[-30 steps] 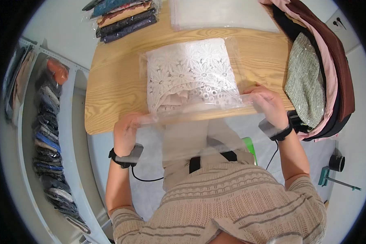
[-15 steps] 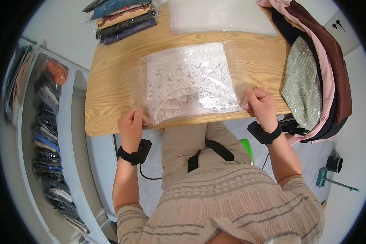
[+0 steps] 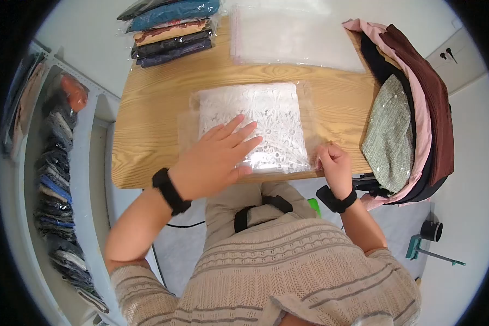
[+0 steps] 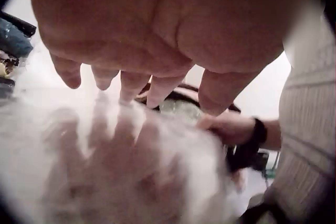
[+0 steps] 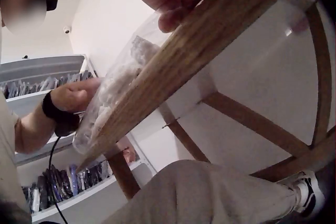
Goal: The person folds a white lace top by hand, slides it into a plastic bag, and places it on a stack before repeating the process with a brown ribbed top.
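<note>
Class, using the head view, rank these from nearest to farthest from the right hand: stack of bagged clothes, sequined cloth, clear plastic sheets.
1. Sequined cloth: just right of the right hand.
2. Clear plastic sheets: table's far side.
3. Stack of bagged clothes: far left corner.

No legible text, label, brand, number or sign is present in any current view.
</note>
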A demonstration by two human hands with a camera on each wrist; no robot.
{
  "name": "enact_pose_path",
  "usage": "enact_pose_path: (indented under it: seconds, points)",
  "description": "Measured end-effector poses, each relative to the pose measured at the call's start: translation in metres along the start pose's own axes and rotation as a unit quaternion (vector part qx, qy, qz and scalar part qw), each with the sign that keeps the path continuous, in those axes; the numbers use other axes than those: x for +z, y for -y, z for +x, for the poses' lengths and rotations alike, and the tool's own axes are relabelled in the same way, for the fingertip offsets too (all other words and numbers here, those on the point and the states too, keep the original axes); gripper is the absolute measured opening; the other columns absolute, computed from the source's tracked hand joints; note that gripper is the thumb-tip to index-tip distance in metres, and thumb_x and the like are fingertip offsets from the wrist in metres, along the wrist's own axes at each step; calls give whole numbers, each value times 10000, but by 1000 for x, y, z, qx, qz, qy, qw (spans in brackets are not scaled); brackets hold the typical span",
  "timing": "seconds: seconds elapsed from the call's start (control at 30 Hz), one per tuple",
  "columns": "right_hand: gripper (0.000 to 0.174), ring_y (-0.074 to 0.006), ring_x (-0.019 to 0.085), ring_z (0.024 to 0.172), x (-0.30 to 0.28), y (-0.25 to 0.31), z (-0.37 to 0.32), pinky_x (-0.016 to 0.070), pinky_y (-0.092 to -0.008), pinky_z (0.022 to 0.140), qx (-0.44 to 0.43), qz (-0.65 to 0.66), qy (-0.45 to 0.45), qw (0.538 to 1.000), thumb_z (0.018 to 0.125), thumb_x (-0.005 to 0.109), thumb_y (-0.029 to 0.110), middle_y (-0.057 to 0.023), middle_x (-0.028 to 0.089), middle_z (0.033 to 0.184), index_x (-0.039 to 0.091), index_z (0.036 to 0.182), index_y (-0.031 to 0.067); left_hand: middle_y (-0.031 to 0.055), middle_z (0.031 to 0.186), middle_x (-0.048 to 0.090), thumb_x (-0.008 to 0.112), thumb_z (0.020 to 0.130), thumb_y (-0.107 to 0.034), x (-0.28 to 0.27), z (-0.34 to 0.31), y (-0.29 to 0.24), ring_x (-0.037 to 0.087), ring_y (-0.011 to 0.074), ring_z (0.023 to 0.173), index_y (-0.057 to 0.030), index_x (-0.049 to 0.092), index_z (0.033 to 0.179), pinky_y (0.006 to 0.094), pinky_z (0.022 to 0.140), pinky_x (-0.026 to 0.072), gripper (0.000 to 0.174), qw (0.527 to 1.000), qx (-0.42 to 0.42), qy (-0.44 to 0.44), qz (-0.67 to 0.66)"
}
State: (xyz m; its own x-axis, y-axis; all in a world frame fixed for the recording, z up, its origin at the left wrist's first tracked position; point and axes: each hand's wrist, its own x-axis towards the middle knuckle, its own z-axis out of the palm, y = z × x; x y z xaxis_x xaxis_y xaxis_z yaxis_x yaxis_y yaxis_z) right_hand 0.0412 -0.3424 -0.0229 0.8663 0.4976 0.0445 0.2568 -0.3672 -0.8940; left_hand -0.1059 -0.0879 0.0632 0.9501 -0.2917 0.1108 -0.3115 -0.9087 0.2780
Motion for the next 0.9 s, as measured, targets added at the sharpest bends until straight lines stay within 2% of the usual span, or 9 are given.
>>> enact_pose_path:
  seconds: [0.1,0.23,0.27,0.4,0.47,0.5,0.63,0.77,0.9]
  points:
    - [364,-177,467,527,-2,-1,0,370,-336,941,-12,-22,-16,1000,854,555,118,-85,513,527,466,523,-5,158,1442,262,571,854,-291,16,12,29,234,352,1332,-116,354,1363,464,1035,280,580,996,5,41,76]
    - [181,-127,578,742,-31,32,-1,449,-243,779,75,56,10,996,887,515,58,-70,640,781,606,760,-34,171,1445,244,538,870,-331,28,17,44,232,348,1332,-134,327,1380,489,1036,267,586,997,8,49,56]
    - [147,-116,590,843,-46,33,3,451,-238,780,31,100,20,994,898,492,30,-55,656,851,617,908,-45,171,1440,253,541,865,-350,28,18,43,239,338,1330,-130,349,1364,492,1029,274,579,998,2,43,50]
    - [165,-165,588,934,-63,94,23,427,-268,841,-28,34,86,995,893,516,71,-84,646,973,611,1002,-9,172,1430,269,548,858,-372,28,21,44,250,328,1325,-118,373,1346,498,1019,283,577,998,-1,40,42]
    - [310,-264,519,1124,-47,115,40,388,-335,946,-210,-96,311,922,877,539,118,-150,551,1209,545,1179,49,173,1428,270,554,853,-378,26,23,43,251,330,1324,-115,374,1345,499,1019,283,587,998,7,48,45]
    - [310,-264,519,1124,-34,115,47,388,-335,946,-210,-95,308,923,877,539,118,-150,551,1209,545,1179,49,173,1427,271,561,848,-385,25,25,43,252,332,1323,-112,374,1344,500,1019,284,596,997,13,50,49]
    - [640,-297,240,1347,10,82,76,204,-519,1067,-364,-390,338,775,826,617,308,-131,215,1469,318,1380,192,165,1432,264,569,827,-438,20,27,48,239,329,1330,-119,376,1344,522,1020,273,637,996,16,64,55]
    - [693,-278,223,1356,15,65,105,186,-540,1067,-439,-409,327,731,777,627,461,-106,224,1472,354,1370,228,172,1462,206,514,833,-524,18,28,62,181,352,1352,-128,349,1368,584,1026,210,685,991,52,92,86]
    - [697,-275,226,1355,19,59,113,186,-538,1067,-441,-387,327,741,774,605,504,-100,227,1473,363,1368,230,169,1471,184,472,842,-561,24,31,74,150,354,1362,-142,329,1383,613,1025,173,699,990,55,104,81]
